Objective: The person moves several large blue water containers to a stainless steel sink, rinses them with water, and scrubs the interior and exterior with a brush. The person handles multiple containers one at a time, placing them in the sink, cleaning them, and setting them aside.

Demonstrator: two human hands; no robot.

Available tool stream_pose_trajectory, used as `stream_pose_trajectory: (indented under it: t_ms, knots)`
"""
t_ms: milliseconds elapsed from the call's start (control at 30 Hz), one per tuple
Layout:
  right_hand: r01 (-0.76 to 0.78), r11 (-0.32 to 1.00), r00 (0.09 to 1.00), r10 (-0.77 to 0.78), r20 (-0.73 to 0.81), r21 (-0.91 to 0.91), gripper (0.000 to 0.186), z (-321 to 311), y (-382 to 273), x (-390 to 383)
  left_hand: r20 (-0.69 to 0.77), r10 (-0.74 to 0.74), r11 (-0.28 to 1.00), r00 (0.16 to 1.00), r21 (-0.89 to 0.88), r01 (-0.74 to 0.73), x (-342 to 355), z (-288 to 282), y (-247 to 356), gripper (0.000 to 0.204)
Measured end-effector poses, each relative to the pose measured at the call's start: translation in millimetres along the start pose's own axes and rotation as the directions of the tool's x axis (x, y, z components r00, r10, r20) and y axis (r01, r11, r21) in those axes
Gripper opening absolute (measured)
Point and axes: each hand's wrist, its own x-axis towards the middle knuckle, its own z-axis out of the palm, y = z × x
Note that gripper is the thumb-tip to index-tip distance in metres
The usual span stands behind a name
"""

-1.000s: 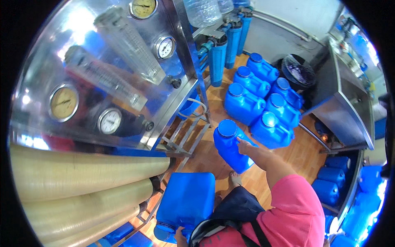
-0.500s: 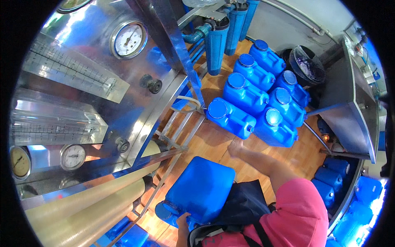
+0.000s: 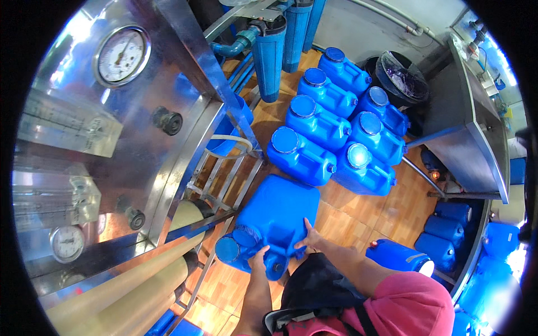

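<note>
A large blue jerry can (image 3: 282,203) lies low in front of me, its flat side up, close to the rows of other cans. My left hand (image 3: 259,261) rests at its near end by the moulded handle, fingers curled against it. My right hand (image 3: 311,239) grips the edge of the handle recess on the right. Two round blue lids, a nearer lid (image 3: 228,248) and a farther lid (image 3: 247,236), show at the left; I cannot tell if both belong to one can. A small spout cap (image 3: 275,267) sits just right of my left hand.
Several upright blue cans (image 3: 303,158) stand in rows ahead. At left is a metal frame with gauges (image 3: 122,56), above pale tubes (image 3: 129,280). Blue filter housings (image 3: 269,66), a black bin (image 3: 401,79) and a steel counter (image 3: 448,120) stand beyond. Another blue can (image 3: 395,255) lies at my right.
My right hand has come back from beside the standing cans onto the near can. That can has moved forward, closer to the rows, and my left hand has gone with it. The view has shifted.
</note>
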Motion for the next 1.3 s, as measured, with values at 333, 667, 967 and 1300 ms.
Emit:
stream_pose_trajectory:
  t_ms: [333,667,967,1300]
  knots:
    - [0.387,0.589,0.859,0.05,-0.509,0.71,0.084,-75.4,-14.4,97.1,0.088,0.204,0.795,0.975,-0.596,-0.113,38.2,39.3,-5.7,0.039]
    - [0.215,0.548,0.917,0.172,-0.36,0.809,0.1,-93.6,-40.2,84.6,0.323,0.063,0.888,0.944,-0.45,0.094,50.8,104.0,30.3,0.03]
    - [-0.027,0.993,0.912,0.071,-0.403,0.114,0.053,-55.4,66.4,34.8,0.34,-0.06,0.997,0.938,-0.022,0.072,13.9,87.9,10.4,0.058]
    - [-0.18,0.891,0.974,0.104,-0.2,-0.416,0.037,30.3,177.8,-133.3,0.767,0.172,0.712,0.618,0.337,-0.616,-13.3,-15.6,4.4,0.054]
